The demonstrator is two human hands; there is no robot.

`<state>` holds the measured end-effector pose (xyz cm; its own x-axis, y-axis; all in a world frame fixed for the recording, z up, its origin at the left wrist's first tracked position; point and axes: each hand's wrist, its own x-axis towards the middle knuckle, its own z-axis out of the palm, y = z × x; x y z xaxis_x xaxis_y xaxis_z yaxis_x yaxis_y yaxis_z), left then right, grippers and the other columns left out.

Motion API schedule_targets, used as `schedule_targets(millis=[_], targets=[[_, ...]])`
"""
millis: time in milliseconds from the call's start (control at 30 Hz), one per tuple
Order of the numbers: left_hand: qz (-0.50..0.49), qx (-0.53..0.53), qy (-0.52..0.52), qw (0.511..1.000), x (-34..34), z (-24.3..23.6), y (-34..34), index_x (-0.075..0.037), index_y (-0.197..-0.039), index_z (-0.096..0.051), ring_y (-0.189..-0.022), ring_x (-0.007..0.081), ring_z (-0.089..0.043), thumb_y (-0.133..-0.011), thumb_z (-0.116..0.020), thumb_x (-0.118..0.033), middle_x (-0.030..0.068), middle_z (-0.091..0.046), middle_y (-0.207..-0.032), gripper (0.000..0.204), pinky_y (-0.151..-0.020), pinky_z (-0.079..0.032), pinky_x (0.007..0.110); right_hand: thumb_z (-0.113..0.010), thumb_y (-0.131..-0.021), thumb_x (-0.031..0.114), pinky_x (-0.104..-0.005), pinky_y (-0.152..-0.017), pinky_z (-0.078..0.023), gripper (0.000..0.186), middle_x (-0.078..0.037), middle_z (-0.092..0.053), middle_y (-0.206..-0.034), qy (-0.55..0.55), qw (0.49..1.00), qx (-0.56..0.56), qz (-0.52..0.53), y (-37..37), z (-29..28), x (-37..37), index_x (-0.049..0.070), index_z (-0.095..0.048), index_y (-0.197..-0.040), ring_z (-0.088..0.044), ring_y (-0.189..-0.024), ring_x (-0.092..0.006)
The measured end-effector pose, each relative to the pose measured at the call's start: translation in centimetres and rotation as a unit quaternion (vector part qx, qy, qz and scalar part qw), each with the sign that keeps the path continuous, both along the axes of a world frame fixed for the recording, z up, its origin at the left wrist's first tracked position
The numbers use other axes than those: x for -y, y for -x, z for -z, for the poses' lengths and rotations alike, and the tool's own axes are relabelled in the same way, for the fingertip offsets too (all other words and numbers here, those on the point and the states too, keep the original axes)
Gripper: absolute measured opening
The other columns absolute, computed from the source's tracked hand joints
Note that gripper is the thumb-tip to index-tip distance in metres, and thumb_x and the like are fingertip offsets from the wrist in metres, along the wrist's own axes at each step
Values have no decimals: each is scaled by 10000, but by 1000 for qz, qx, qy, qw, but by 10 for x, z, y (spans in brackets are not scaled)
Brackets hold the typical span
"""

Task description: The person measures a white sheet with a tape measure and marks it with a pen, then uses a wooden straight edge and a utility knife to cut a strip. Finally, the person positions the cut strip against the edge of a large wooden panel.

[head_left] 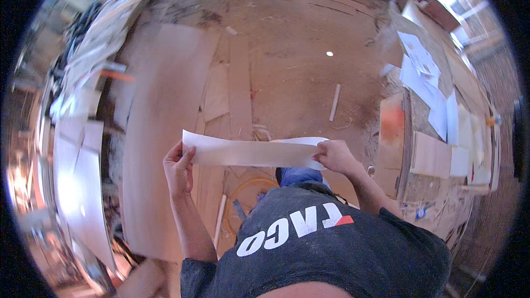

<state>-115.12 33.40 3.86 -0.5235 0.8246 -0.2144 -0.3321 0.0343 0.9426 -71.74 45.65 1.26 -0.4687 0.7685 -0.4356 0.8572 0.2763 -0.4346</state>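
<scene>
From where I stand, a long pale strip (248, 154) stretches across in front of the dark shirt (381, 248), one end pinched by the left hand (179, 170), the other by the right hand (337, 157). A wide board (160, 154) lies leftward; white papers (422, 77) lie off right.

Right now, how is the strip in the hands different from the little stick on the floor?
The pale strip is held up between the left hand and the right hand, while the thin stick lies on the floor, with no hand on it. The pale strip looks wide; the thin stick looks narrow. The pale strip bends, but the thin stick looks straight. Both are light-coloured and longer than they are wide.
</scene>
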Motion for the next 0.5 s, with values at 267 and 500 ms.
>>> schedule_targets(millis=[267,500], targets=[[44,-188,40,980,-257,24,31,28,-1020,-730,-814,104,-645,-875,-777,-34,49,-723,-918,164,-749,-511,244,-727,-830,429,-509,-845,-528,397,-205,-717,-951,30,999,22,10,4,50,-170,61,-714,-980,-681,-946,-425],[-33,-145,46,988,-452,25,40,17,-1018,-717,-836,116,-661,-923,-736,-59,60,-722,-929,123,-774,-531,246,-730,-832,387,-510,-876,-529,379,-205,-714,-1040,117,992,39,-3,8,19,-355,108,-707,-1088,-678,-1010,-410]])
